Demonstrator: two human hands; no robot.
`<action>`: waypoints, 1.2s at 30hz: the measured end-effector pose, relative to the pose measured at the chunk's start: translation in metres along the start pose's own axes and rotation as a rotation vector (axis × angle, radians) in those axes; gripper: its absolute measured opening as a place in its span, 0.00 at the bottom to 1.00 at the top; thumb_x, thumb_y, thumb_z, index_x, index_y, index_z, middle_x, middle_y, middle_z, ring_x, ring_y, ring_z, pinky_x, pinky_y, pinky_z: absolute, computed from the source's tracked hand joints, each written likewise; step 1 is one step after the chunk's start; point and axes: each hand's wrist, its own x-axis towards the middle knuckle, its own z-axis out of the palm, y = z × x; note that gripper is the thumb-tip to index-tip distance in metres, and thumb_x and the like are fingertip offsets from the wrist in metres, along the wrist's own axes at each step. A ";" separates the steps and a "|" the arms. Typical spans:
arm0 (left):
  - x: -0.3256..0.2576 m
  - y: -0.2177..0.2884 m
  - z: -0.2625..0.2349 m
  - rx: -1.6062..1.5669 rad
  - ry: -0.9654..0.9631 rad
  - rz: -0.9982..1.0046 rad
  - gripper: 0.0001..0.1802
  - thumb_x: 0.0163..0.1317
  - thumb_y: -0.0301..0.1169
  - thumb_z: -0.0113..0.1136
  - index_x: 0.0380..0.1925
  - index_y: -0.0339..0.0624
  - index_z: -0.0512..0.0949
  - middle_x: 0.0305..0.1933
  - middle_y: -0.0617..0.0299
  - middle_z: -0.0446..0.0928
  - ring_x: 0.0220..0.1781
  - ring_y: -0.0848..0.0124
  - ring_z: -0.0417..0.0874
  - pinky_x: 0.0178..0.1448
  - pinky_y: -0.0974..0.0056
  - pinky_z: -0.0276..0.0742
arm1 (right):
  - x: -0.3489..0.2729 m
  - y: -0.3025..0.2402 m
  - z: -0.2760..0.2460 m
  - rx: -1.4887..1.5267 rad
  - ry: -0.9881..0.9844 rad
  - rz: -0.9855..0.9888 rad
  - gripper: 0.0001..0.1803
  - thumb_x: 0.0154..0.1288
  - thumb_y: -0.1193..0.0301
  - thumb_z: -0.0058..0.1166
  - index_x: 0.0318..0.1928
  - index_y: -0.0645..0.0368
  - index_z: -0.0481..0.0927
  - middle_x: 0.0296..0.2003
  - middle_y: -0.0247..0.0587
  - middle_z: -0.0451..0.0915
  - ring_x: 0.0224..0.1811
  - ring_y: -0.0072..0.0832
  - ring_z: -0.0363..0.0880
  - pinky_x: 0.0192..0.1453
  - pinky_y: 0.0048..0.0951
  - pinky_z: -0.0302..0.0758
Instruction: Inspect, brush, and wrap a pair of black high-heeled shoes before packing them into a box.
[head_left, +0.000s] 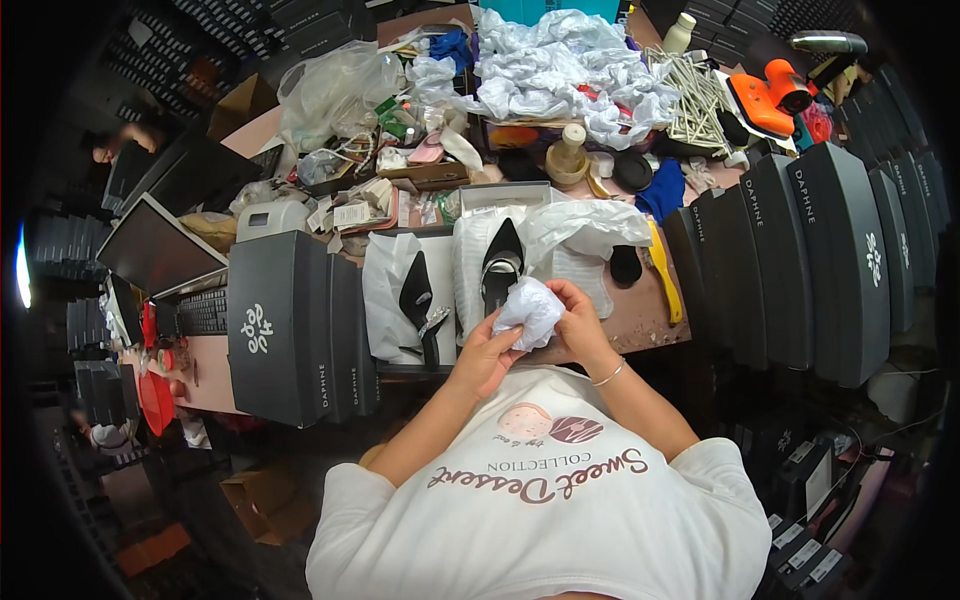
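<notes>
A crumpled wad of white tissue paper (530, 313) is held between my two hands, close to my chest. My left hand (486, 358) pinches its lower left side, while my right hand (582, 318) grips the right edge. Just beyond it, a black pointed high-heeled shoe (503, 245) lies on white wrapping, its heel end partly covered by the tissue. To the left, a second black heeled shoe (418, 290) with a sparkling strap rests on white paper (384, 268) in a shoebox.
Dark shoeboxes stand upright at left (275, 330) and right (835, 260). A yellow-handled brush (661, 270) and a black round pad (626, 266) lie right of the shoes. Behind are a pump bottle (568, 155), piled tissue (570, 70) and an orange tool (770, 97). A monitor (162, 245) stands left.
</notes>
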 end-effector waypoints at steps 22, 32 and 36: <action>0.009 -0.006 -0.030 0.813 0.079 0.293 0.15 0.63 0.26 0.57 0.48 0.33 0.75 0.39 0.61 0.79 0.40 0.75 0.81 0.47 0.72 0.77 | -0.012 -0.015 -0.022 -0.667 -0.261 0.058 0.34 0.53 0.78 0.53 0.63 0.58 0.65 0.50 0.44 0.73 0.51 0.27 0.72 0.55 0.26 0.69; 0.056 0.010 -0.082 0.452 0.146 0.113 0.18 0.64 0.32 0.57 0.51 0.37 0.74 0.45 0.63 0.77 0.46 0.78 0.75 0.53 0.73 0.71 | 0.078 0.036 -0.016 -0.387 -0.643 0.673 0.40 0.53 0.69 0.55 0.68 0.49 0.59 0.35 0.33 0.78 0.30 0.19 0.74 0.30 0.22 0.73; 0.063 0.015 -0.091 0.493 0.176 0.166 0.20 0.66 0.36 0.55 0.53 0.36 0.72 0.48 0.60 0.76 0.51 0.75 0.75 0.56 0.70 0.70 | 0.074 0.054 -0.022 -0.224 -0.418 0.692 0.29 0.53 0.75 0.54 0.59 0.61 0.72 0.37 0.31 0.80 0.35 0.18 0.77 0.36 0.22 0.76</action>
